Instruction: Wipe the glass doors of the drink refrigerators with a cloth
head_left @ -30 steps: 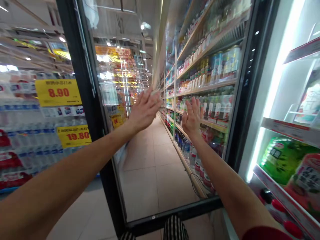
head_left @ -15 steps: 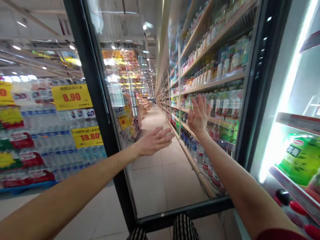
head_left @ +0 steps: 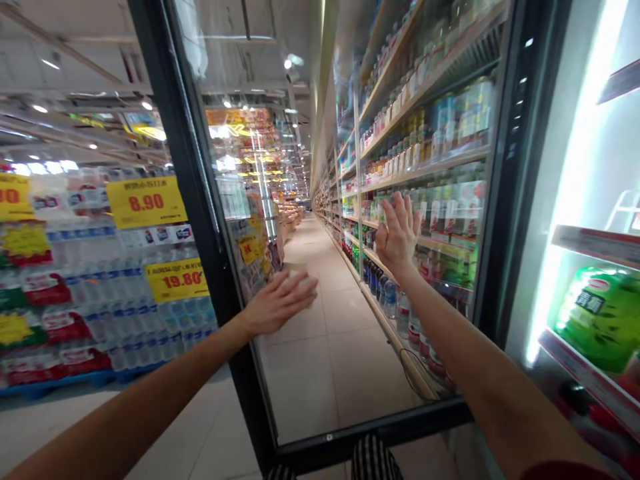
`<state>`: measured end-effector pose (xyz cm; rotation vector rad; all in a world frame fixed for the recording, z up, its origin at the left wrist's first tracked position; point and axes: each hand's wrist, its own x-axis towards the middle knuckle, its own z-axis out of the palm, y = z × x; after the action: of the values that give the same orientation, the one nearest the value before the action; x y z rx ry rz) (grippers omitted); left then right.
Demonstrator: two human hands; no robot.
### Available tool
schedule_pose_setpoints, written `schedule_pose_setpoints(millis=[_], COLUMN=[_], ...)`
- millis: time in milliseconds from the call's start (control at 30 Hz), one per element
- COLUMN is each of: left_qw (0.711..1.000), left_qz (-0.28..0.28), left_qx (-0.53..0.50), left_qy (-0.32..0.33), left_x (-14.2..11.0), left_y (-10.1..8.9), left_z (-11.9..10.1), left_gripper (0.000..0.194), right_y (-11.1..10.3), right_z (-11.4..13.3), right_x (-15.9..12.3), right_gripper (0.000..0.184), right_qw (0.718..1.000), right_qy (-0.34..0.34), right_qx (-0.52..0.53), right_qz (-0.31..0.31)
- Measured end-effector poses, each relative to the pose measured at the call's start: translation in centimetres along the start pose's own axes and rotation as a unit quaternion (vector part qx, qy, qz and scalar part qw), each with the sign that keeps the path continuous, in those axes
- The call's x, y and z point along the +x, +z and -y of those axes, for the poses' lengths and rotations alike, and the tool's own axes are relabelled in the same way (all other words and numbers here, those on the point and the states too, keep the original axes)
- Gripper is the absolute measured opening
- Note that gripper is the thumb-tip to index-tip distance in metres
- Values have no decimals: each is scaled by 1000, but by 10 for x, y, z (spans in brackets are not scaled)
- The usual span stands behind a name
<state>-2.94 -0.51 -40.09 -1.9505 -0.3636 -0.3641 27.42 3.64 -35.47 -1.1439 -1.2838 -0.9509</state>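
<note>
A glass door (head_left: 300, 387) in a black frame (head_left: 187, 160) stands swung out in front of me. My right hand (head_left: 397, 233) is raised with its fingers up and apart, its palm turned to the pane and seemingly resting on it. Lower and further left, my left hand (head_left: 280, 303) is held near the pane by the frame's left side, fingers stretched out and slightly blurred. A small pale patch shows just above those fingers; I cannot tell what it is. Whether the left palm touches the glass is unclear. Neither hand visibly grips anything.
Lit cooler shelves at right hold a green bottle (head_left: 597, 313). Left stand stacked water bottle packs (head_left: 135, 290) with yellow price signs (head_left: 147, 202). Through or in the glass appear drink shelves (head_left: 425, 173) and a tiled aisle (head_left: 305, 247). My striped trouser leg (head_left: 375, 460) shows at the bottom.
My left hand has moved left and down across the pane, toward the black frame. The right hand stays in about the same place. The view has shifted slightly.
</note>
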Motion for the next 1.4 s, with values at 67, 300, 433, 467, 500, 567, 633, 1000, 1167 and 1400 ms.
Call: schedule_pose_setpoints(millis=[67,300,433,467,500,567,633,1000,1167,1400], left_qw=[985,992,999,999,996,990,997,969,950,920], left_qz=[-40,8,-15,-31,-42,-46,-15,-113,-66,-111], left_qx=[24,-22,-7,3,12,21,7,-48,-74,-124], left_qy=[-166,122,43,-21,-79,-134,-73,-213,-296,-354], left_x=[10,-4,0,4,8,11,6,64,27,-9], left_y=[-3,12,14,12,10,7,8,3,-5,-20], left_z=[11,-35,-28,-21,-16,-14,-23,-15,-16,-2], left_gripper=[43,38,40,41,42,43,43,56,71,63], right_y=[-1,-5,-8,-9,-10,-12,-14,-40,-20,-1], right_z=[1,0,-9,-10,-11,-9,-1,97,124,155], right_x=[-1,-34,-51,-53,-54,-59,-67,-96,-94,-74], right_gripper=[49,50,50,51,51,52,53,61,55,40], right_qw=[1000,999,994,994,993,993,990,920,941,972], right_qy=[2,-43,-103,-109,-112,-114,-120,-141,-122,-201], right_qx=[2,20,28,29,31,43,68,366,313,114], right_qz=[0,10,5,3,1,6,18,6,45,43])
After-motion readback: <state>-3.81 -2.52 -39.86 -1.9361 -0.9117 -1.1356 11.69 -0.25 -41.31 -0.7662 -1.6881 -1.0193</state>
